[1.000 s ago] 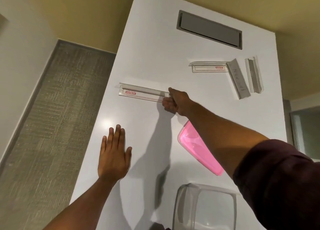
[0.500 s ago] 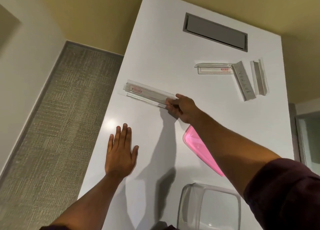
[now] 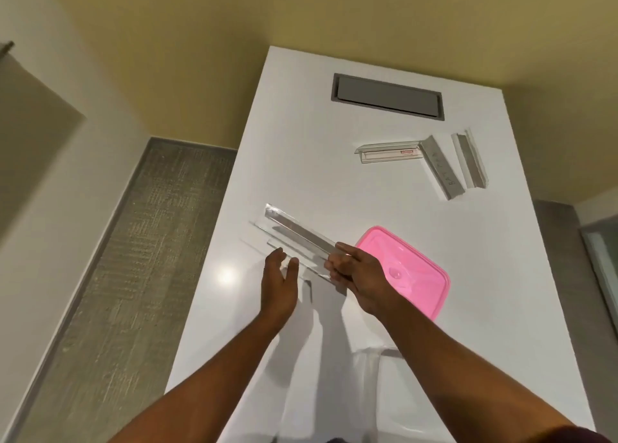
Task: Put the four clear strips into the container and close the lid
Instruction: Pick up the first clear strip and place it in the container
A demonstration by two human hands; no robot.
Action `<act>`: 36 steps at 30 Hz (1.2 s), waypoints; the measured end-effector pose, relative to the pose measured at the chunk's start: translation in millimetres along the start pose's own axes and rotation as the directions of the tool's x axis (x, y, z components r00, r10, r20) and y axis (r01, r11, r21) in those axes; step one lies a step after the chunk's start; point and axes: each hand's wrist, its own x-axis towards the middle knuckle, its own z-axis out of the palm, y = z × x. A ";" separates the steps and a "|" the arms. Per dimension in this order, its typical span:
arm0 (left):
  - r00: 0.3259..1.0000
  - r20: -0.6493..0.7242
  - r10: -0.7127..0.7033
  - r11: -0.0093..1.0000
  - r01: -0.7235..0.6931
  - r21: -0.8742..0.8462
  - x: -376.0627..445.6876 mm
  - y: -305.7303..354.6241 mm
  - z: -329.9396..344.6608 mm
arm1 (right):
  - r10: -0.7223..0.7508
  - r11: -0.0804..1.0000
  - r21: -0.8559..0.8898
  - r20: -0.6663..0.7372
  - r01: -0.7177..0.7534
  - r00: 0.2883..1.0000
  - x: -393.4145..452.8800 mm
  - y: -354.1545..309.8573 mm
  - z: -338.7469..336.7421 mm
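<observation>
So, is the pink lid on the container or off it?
Off. The pink lid lies flat on the table, beyond the container.

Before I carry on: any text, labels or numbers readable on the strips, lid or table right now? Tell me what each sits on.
"BAY PAN" (uncertain, faint letters spaced along its length): on the grey-faced strip.
Small red label, lettering too blurred to read: on the far clear strip.
Held strip in the right hand: no print visible.
Rightmost strip, pink lid, table's grey hatch: no text.
</observation>
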 end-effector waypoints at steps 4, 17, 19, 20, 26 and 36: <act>0.974 0.107 -0.198 0.915 0.222 -0.336 -26.1 52.1 39.9 | -0.061 0.996 -0.058 0.019 0.062 0.998 -29.9 2.6 -11.6; 0.978 -0.025 -0.209 0.940 0.193 -0.282 -87.1 71.9 79.5 | -0.241 0.903 -0.300 0.238 0.307 0.941 -126.8 14.1 -61.2; 0.992 0.011 -0.125 0.974 0.125 -0.191 -96.3 74.0 82.0 | -0.257 0.853 -0.394 0.255 0.343 0.932 -135.8 8.2 -79.5; 0.997 0.028 -0.078 0.988 0.081 -0.131 -100.1 74.3 82.4 | -0.282 0.821 -0.441 0.241 0.363 0.929 -137.9 6.0 -88.1; 0.959 0.269 0.087 0.969 -0.144 0.200 -126.2 70.4 86.4 | -0.712 0.238 -0.807 0.233 0.540 0.663 -143.1 -16.9 -148.0; 0.790 0.604 0.104 0.794 -0.432 0.428 -173.7 38.5 107.0 | -0.348 -0.460 -0.651 0.758 0.604 0.552 -157.0 -31.6 -210.7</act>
